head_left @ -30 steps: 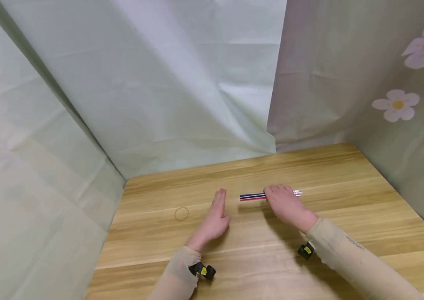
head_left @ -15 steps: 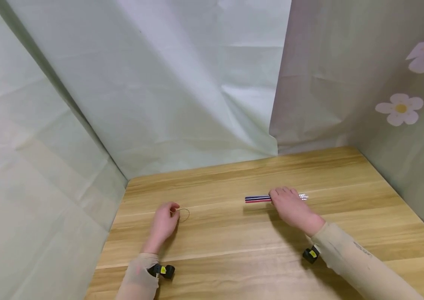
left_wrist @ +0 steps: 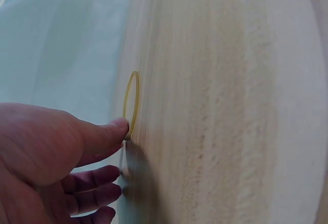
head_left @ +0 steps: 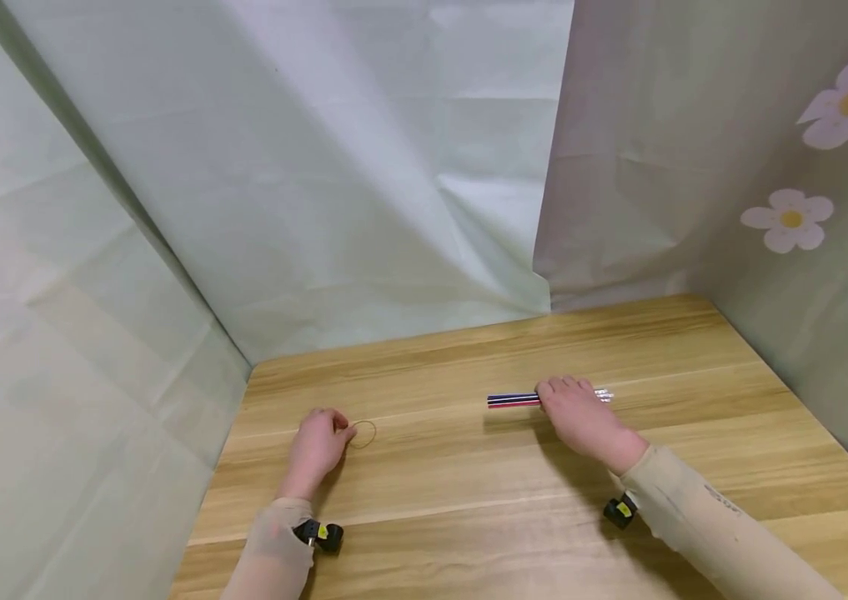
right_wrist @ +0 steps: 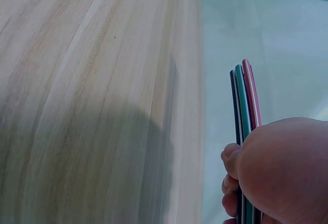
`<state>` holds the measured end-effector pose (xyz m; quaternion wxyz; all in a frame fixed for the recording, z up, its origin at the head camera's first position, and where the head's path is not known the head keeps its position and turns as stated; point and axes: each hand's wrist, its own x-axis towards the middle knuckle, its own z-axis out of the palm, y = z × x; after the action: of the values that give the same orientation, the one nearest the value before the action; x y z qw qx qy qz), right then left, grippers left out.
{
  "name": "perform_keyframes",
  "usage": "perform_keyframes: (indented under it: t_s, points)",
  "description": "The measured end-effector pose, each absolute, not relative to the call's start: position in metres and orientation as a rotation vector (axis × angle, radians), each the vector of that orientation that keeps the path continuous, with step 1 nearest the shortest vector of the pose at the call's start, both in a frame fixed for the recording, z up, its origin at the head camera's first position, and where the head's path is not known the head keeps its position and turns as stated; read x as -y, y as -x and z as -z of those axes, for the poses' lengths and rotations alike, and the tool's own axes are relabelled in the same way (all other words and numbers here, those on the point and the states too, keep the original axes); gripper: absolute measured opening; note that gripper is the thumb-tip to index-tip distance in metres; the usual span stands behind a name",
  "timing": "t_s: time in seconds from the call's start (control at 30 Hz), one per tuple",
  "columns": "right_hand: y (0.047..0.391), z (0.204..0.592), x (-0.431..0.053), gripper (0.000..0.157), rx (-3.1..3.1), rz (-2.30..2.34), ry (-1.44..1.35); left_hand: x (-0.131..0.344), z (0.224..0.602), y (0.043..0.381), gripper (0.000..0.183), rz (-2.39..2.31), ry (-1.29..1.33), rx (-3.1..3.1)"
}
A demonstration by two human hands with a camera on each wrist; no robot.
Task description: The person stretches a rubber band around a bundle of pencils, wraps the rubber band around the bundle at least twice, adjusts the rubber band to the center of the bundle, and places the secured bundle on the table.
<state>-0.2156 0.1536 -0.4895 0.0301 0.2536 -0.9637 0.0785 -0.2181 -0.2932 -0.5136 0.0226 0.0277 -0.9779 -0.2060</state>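
Note:
A thin yellow rubber band point(head_left: 365, 434) shows at the left of the wooden table, and my left hand point(head_left: 316, 442) pinches its near edge between thumb and finger. The left wrist view has the band point(left_wrist: 131, 103) standing up as a narrow loop from the thumb tip, close over the table. My right hand point(head_left: 577, 414) grips a small bundle of striped pencils point(head_left: 511, 401), held level above the table. In the right wrist view the pencils point(right_wrist: 244, 98) are dark, green and red with white stripes; their middles are hidden by the hand. Silvery ends stick out on the right.
The wood-grain table point(head_left: 454, 517) reaches back to pale hanging sheets point(head_left: 363, 208) on the left and rear. A greyish sheet with printed flowers point(head_left: 787, 221) hangs on the right. Each wrist wears a small black camera point(head_left: 329, 537).
My left hand has moved left from mid-table to the rubber band and taken hold of its edge. The right hand keeps the pencils in nearly the same place.

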Motion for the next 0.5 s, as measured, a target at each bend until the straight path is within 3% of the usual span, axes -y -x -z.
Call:
perform_keyframes:
  t_s: [0.2, 0.5]
  points:
    - [0.2165, 0.4907, -0.1532, 0.011, 2.962, -0.253, -0.791, 0.2922, 0.5118, 0.2207, 0.012, 0.616, -0.087, 3.038]
    - [0.2161, 0.4905, -0.1501, 0.015, 2.947, -0.244, -0.808, 0.2916, 0.5094, 0.2212, 0.016, 0.59, -0.095, 3.1]
